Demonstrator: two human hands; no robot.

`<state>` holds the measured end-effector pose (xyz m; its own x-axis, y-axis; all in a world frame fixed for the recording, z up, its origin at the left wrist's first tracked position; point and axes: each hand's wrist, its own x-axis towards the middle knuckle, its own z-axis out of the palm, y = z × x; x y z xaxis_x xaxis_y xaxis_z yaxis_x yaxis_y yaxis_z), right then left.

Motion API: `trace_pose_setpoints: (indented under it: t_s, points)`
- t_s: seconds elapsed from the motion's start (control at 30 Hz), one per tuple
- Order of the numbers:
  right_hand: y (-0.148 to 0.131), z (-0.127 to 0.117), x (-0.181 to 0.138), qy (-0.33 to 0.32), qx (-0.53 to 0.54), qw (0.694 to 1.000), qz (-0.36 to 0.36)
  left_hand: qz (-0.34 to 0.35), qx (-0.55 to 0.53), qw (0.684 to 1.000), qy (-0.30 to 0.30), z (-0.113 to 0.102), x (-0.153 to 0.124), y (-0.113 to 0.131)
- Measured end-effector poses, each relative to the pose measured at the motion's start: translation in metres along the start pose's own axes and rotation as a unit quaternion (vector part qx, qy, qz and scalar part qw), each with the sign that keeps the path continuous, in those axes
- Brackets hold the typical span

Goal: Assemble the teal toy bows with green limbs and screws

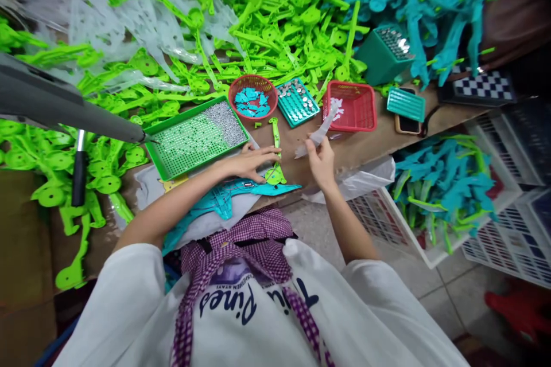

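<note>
My left hand rests palm down on the brown worktop, its fingers pressed onto a green plastic part with a long stem and a round base. A teal plastic part lies just below that hand at the table edge. My right hand is raised a little above the table and pinches a pale translucent plastic piece that points up to the right. Both hands are in front of a green tray of small metal pieces.
A round red basket holds teal bits. A teal tray of metal discs and a red square basket stand behind. Green parts are heaped at the back, teal ones at right. White crates sit beside the table. A grey arm juts in from the left.
</note>
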<state>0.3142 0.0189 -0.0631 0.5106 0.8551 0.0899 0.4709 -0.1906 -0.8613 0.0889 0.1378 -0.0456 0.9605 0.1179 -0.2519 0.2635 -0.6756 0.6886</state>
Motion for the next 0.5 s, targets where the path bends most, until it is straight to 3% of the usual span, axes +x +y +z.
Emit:
trace_pose_setpoints:
  t_s: [0.17, 0.33, 0.5]
  points:
    - [0.004, -0.001, 0.002, -0.052, 0.106, 0.992, 0.046, -0.012, -0.014, 1.0, -0.002, 0.002, 0.004, -0.003]
    - [0.01, 0.007, 0.009, -0.178, 0.234, 0.938, 0.186, -0.011, -0.023, 1.0, 0.006, 0.004, 0.005, -0.005]
    - [0.007, 0.015, 0.011, -0.214, 0.221, 0.938, 0.157, -0.015, -0.028, 0.999, 0.013, 0.006, 0.005, -0.007]
